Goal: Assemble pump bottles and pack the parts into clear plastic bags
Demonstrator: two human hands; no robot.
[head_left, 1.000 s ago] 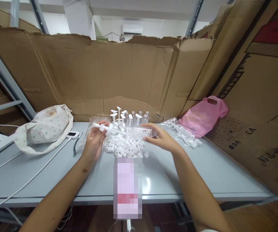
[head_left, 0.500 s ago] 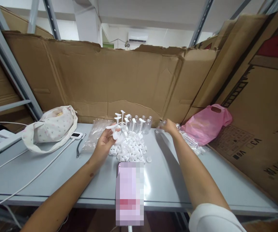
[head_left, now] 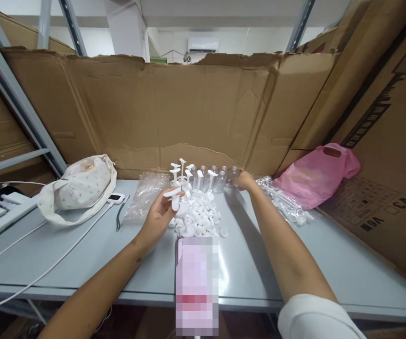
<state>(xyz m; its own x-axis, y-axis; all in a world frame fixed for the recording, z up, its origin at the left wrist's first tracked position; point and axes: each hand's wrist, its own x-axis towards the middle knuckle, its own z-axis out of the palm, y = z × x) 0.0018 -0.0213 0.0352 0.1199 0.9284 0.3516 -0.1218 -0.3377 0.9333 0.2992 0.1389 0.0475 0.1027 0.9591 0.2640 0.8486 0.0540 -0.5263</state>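
My left hand (head_left: 158, 214) is closed on a white plastic pump head (head_left: 175, 200), in front of a heap of small white caps (head_left: 203, 216). Behind the heap, several more white pump heads (head_left: 182, 165) stand upright with flat tops. Beside them is a row of small clear plastic bottles (head_left: 219, 182). At the row's right end, my right hand (head_left: 244, 180) has its fingers around a clear bottle (head_left: 233, 174), which looks upright. Part of that bottle is hidden by the fingers.
A mosaic-covered phone (head_left: 196, 278) is at the front edge. Left lie a clear plastic bag (head_left: 146, 197), a small device (head_left: 116, 198) on a cable and a cloth bag (head_left: 83, 188). Right are wrapped white parts (head_left: 288, 205) and a pink bag (head_left: 318, 174). Cardboard (head_left: 153, 108) walls the back.
My right hand has brought the clear bottle from a tilted position to the end of the row, more upright. The left hand's pump head has come slightly nearer. The view has shifted a little.
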